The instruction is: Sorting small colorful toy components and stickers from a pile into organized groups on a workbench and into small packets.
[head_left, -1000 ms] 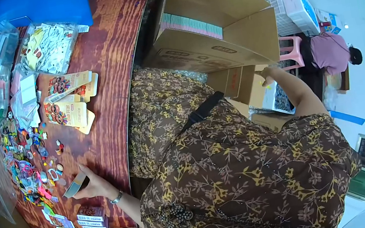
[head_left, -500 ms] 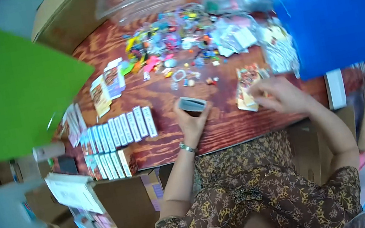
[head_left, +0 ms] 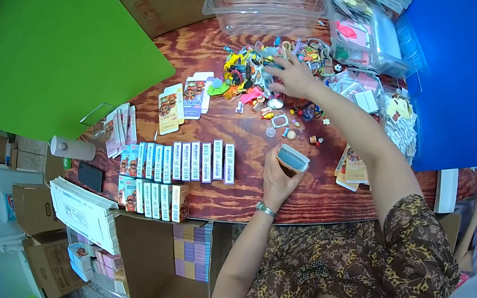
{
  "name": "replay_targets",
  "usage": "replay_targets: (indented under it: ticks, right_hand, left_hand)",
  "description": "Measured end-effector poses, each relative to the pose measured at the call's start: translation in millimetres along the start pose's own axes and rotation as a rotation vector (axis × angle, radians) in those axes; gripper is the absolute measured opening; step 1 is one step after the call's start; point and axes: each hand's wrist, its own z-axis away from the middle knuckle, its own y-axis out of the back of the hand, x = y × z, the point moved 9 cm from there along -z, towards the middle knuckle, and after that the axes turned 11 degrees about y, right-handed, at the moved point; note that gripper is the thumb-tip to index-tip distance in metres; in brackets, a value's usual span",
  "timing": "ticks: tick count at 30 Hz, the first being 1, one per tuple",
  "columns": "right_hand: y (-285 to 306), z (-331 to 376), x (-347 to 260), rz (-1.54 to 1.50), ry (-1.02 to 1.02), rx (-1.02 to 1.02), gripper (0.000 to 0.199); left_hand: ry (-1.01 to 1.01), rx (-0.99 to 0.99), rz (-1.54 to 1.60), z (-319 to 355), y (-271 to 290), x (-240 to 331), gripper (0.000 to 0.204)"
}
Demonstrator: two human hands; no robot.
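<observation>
Head view: left hand (head_left: 280, 185) grips a small narrow box (head_left: 294, 157), right hand (head_left: 300, 78) over a heap of bright multicoloured trinkets (head_left: 246, 73)

Near the middle of the frame, above the front edge of the reddish wood-grain table (head_left: 215, 198), the left hand wraps its fingers round the box, whose grey-blue upper face, apparently an opening, tilts toward the camera. To its right, beside the right forearm, lie flat yellow printed card pieces (head_left: 353, 173). Left of centre, small white-and-blue cartons (head_left: 182, 161) stand in two close rows.

Farther off, in the upper middle, the right hand spreads its fingers loosely over the heap; whether it pinches any piece cannot be told. The step in hand looks like picking among the trinkets. The next move seems to call for closing the fingertips on chosen pieces without dragging tangled neighbours, the left grip steady.

Beyond sits a clear plastic tray (head_left: 271, 20), between a green board (head_left: 72, 57) at upper left and a blue board (head_left: 470, 60) at right.
</observation>
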Motion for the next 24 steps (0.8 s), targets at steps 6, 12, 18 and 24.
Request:
replay_targets:
  ticks: [6, 12, 18, 24]
  right_hand:
    - [-8, 86, -7, 0.037, 0.260, -0.068, 0.064]
    - [25, 107, 11, -0.102, 0.404, 0.035, 0.046]
    - [37, 64, 51, -0.298, 0.015, 0.223, 0.019]
    - [0, 23, 27, -0.171, -0.006, 0.055, 0.021]
  left_hand:
    - [-0.035, -0.015, -0.010, -2, 1, 7, 0.091]
    - [0.048, -0.057, 0.061, -1, 2, 0, 0.084]
    - [-0.027, -0.010, -0.003, -4, 3, 7, 0.093]
    - [-0.017, -0.014, -0.018, -2, -1, 2, 0.091]
